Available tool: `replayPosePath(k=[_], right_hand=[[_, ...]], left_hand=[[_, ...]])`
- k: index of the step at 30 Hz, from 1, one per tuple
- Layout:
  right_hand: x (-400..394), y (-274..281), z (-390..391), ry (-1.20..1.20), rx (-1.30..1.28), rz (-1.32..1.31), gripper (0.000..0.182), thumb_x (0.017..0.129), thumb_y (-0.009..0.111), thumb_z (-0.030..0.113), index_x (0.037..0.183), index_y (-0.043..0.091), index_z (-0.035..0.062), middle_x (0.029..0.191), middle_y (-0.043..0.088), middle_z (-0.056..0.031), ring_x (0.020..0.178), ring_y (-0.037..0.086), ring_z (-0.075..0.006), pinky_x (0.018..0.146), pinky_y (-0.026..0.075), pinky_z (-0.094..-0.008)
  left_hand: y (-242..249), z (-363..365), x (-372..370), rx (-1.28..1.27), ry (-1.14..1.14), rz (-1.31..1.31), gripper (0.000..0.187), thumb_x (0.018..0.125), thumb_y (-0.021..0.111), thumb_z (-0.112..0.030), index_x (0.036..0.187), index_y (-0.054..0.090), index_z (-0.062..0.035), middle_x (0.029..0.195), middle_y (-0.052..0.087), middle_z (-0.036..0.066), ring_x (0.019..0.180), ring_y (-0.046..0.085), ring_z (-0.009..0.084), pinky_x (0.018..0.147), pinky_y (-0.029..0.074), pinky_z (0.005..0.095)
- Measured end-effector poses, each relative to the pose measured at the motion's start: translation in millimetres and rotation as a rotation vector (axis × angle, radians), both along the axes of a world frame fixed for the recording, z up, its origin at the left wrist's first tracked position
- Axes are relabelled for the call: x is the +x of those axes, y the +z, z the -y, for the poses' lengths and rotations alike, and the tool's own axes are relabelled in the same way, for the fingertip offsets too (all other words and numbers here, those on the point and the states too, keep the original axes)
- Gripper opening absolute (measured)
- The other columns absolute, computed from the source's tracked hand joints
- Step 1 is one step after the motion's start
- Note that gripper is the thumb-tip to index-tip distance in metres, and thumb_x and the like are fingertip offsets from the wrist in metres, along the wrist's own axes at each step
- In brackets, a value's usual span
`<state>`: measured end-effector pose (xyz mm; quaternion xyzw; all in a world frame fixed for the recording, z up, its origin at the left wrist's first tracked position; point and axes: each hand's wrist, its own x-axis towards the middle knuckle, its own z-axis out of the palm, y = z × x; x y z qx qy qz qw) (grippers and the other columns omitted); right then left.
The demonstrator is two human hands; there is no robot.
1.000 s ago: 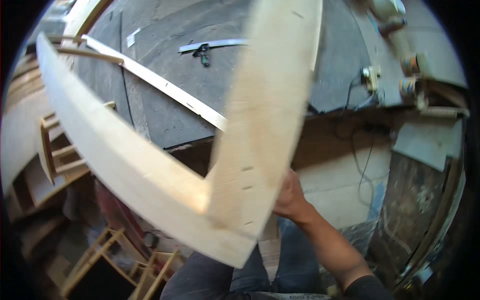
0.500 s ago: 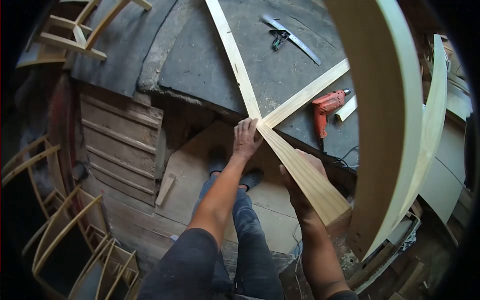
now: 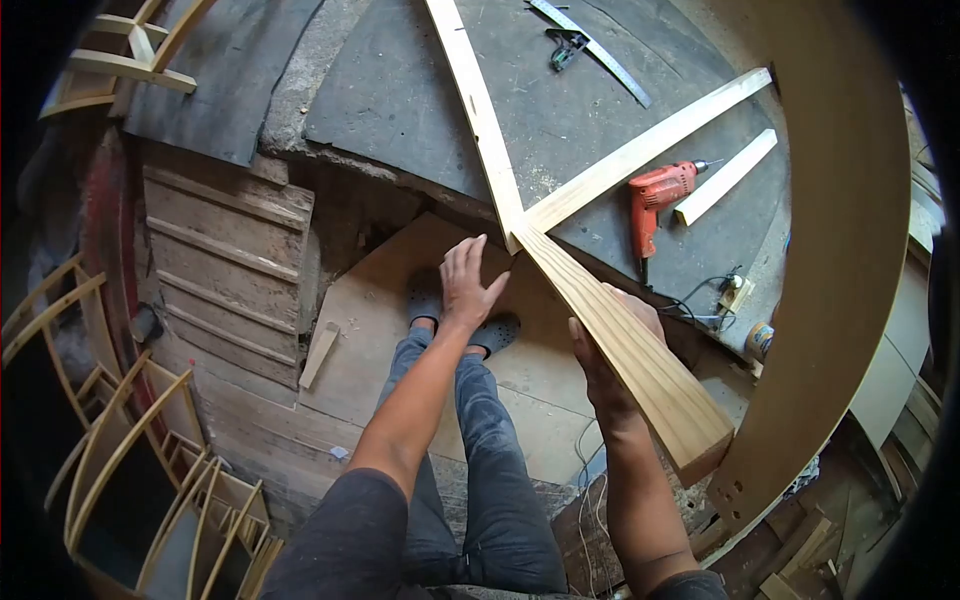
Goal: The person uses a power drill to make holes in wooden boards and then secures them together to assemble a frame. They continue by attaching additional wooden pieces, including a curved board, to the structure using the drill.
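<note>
A wooden beam (image 3: pixel 630 350) slants from the meeting point of two light slats down to the lower right. My right hand (image 3: pixel 620 340) grips it from beneath, fingers and thumb on either side. My left hand (image 3: pixel 468 280) is off the wood, just left of the joint, with its thumb and fingers apart and nothing in it. One long slat (image 3: pixel 475 115) runs up to the top edge; another slat (image 3: pixel 650 150) runs to the upper right. A wide curved board (image 3: pixel 835 240) stands at the right, close to the beam's near end.
On the dark surface (image 3: pixel 390 100) lie a red drill (image 3: pixel 660 195), a short wooden strip (image 3: pixel 728 177) and a combination square (image 3: pixel 590 50). A slatted wooden panel (image 3: pixel 225 260) is at the left. Curved wooden frames (image 3: pixel 120 440) fill the lower left. Cables hang below the drill.
My left hand has let go of the joint and moved slightly left and down, opening. The view has shifted, and the curved board appears farther right.
</note>
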<state>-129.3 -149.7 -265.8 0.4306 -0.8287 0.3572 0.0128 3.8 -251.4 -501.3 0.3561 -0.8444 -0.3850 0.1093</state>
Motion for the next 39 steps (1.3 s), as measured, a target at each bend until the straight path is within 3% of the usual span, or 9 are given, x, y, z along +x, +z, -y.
replayPosePath(k=[7, 18, 20, 22, 26, 29, 32, 34, 39], right_hand=[[4, 2, -2, -0.012, -0.014, 0.117, 0.04, 0.081, 0.078, 0.008, 0.117, 0.062, 0.0029, 0.111, 0.065, -0.0139, 0.1, 0.064, -0.0323, 0.09, 0.051, -0.0415], [-1, 10, 3, 0.053, 0.056, -0.019, 0.04, 0.08, 0.079, 0.006, 0.116, 0.062, 0.0019, 0.109, 0.066, -0.0137, 0.097, 0.065, -0.0274, 0.089, 0.052, -0.0361], [6, 6, 1, 0.054, 0.043, -0.028, 0.04, 0.08, 0.079, 0.006, 0.116, 0.062, 0.0017, 0.109, 0.066, -0.0134, 0.097, 0.066, -0.0265, 0.088, 0.052, -0.0355], [20, 0, 2, -0.194, -0.27, 0.491, 0.04, 0.081, 0.079, 0.006, 0.116, 0.061, -0.0005, 0.109, 0.066, -0.0115, 0.099, 0.065, -0.0211, 0.089, 0.052, -0.0321], [19, -21, -5, -0.185, -0.324, 0.54, 0.047, 0.08, 0.082, 0.011, 0.119, 0.06, -0.0017, 0.109, 0.067, -0.0109, 0.1, 0.066, -0.02, 0.089, 0.052, -0.033], [16, -29, -18, -0.163, -0.209, 0.403, 0.048, 0.081, 0.082, 0.02, 0.12, 0.061, 0.0032, 0.109, 0.068, -0.011, 0.099, 0.067, -0.0224, 0.085, 0.053, -0.0345], [20, -31, -20, -0.161, -0.236, 0.278, 0.048, 0.082, 0.08, 0.035, 0.116, 0.064, 0.0044, 0.11, 0.068, -0.0107, 0.101, 0.067, -0.0238, 0.081, 0.054, -0.037], [18, -8, -15, -0.219, -0.274, 0.384, 0.044, 0.082, 0.077, 0.028, 0.119, 0.065, 0.0077, 0.109, 0.069, -0.0177, 0.103, 0.066, -0.0365, 0.088, 0.053, -0.0426], [15, -3, -6, -0.28, -0.215, 0.517, 0.046, 0.076, 0.08, 0.036, 0.114, 0.069, 0.0117, 0.096, 0.072, -0.0173, 0.09, 0.069, -0.0364, 0.078, 0.056, -0.0441]], left_hand=[[-17, -10, -70, -0.132, 0.039, -0.125, 0.05, 0.069, 0.08, -0.012, 0.112, 0.056, -0.0085, 0.106, 0.054, 0.009, 0.1, 0.053, 0.031, 0.083, 0.044, 0.0429], [-4, 4, -67, -0.135, -0.142, -0.05, 0.051, 0.068, 0.081, -0.016, 0.111, 0.055, -0.0087, 0.104, 0.055, 0.01, 0.1, 0.054, 0.0312, 0.081, 0.042, 0.0451], [18, 8, -59, -0.105, -0.182, -0.001, 0.055, 0.071, 0.078, -0.016, 0.12, 0.054, -0.0075, 0.113, 0.057, 0.011, 0.109, 0.053, 0.0328, 0.088, 0.041, 0.0462], [49, 10, -47, -0.03, -0.143, 0.0, 0.057, 0.076, 0.072, -0.014, 0.129, 0.052, -0.0066, 0.125, 0.056, 0.013, 0.118, 0.05, 0.0347, 0.097, 0.04, 0.0461], [171, 29, -37, 0.489, -0.108, -0.393, 0.054, 0.083, 0.065, -0.014, 0.136, 0.052, -0.0068, 0.134, 0.055, 0.013, 0.128, 0.049, 0.0267, 0.108, 0.035, 0.0428], [266, 30, -45, 0.73, -0.257, -0.739, 0.063, 0.088, 0.067, -0.037, 0.137, 0.05, -0.0005, 0.138, 0.053, 0.012, 0.13, 0.047, 0.0224, 0.11, 0.032, 0.04], [298, 25, -51, 0.646, -0.427, -0.775, 0.073, 0.086, 0.07, -0.046, 0.139, 0.049, -0.0003, 0.138, 0.053, 0.014, 0.132, 0.046, 0.0234, 0.111, 0.031, 0.0409], [303, 22, -54, 0.592, -0.522, -0.73, 0.073, 0.089, 0.069, -0.046, 0.141, 0.046, 0.0007, 0.137, 0.054, 0.014, 0.129, 0.048, 0.0219, 0.109, 0.035, 0.0387], [330, 18, -59, 0.813, -0.467, -0.741, 0.053, 0.099, 0.061, -0.032, 0.137, 0.049, 0.0034, 0.126, 0.06, 0.011, 0.117, 0.055, 0.0168, 0.1, 0.043, 0.0303]])
